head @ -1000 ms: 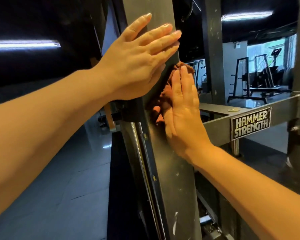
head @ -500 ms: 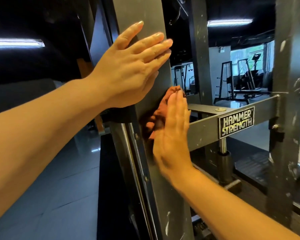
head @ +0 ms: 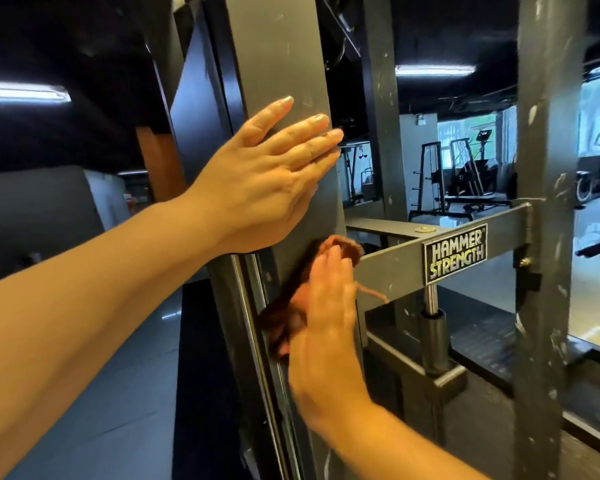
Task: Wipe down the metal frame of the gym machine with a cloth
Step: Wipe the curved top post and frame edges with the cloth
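Head view: the left hand [head: 257, 181] lies flat, fingers straight, on the grey metal upright of the gym machine frame [head: 278, 57]. Just below, the right hand [head: 323, 334], fingers straight, presses a crumpled reddish-brown cloth [head: 290, 296] against that upright.

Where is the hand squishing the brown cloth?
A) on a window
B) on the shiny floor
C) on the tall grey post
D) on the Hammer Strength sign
C: the right hand presses the brown cloth with flat fingers against the tall grey post.
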A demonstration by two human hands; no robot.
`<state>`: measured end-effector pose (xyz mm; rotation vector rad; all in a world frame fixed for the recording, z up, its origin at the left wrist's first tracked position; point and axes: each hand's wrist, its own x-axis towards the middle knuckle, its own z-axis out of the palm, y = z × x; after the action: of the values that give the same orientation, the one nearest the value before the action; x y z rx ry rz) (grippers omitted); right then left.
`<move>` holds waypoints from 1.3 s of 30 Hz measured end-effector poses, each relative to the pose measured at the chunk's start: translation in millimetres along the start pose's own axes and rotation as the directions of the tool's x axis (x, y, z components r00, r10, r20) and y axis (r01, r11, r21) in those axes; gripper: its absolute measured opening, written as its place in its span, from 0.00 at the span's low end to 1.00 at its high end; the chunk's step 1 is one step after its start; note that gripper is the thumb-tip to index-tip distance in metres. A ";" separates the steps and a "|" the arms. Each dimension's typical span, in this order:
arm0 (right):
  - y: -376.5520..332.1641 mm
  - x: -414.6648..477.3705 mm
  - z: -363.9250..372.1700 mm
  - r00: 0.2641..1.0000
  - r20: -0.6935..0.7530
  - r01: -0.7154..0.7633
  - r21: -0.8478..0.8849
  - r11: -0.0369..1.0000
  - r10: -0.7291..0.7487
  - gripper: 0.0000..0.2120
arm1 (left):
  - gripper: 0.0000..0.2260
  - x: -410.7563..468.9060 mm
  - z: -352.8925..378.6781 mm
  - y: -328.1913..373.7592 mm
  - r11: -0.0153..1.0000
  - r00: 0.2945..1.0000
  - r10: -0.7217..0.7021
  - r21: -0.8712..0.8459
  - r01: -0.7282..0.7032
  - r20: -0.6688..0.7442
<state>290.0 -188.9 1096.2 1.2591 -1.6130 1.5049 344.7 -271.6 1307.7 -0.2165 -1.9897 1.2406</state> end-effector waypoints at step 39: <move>48.1 259.3 -86.8 0.826 0.303 0.024 0.823 0.567 -0.475 0.30 | 0.27 95.8 7.9 54.8 0.515 0.524 -0.849 0.120 0.849 -0.063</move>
<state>133.4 -171.2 1324.8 2.4519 -0.8650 1.8658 259.9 -200.7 1310.2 0.7813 -1.6120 0.6779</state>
